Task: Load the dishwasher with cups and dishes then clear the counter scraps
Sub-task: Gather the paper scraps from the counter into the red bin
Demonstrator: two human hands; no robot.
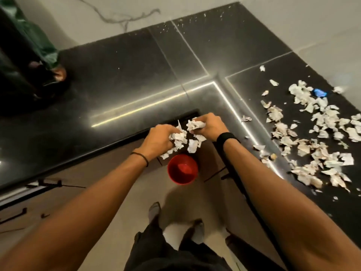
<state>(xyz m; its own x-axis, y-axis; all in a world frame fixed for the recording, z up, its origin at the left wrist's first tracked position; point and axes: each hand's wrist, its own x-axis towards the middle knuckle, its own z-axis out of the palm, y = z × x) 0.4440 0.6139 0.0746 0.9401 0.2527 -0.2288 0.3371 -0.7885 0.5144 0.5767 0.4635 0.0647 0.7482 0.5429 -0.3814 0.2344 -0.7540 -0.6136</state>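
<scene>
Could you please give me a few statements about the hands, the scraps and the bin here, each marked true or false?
1. Both hands, the left hand and the right hand, grip paper scraps. True.
2. The red bin sits on the counter. False: it stands on the floor, below the hands.
3. The counter is cleared of scraps. False: a pile of scraps lies on its right side.
4. A blue object lies among that pile. True.
5. A black band is on the right wrist. True.
</scene>
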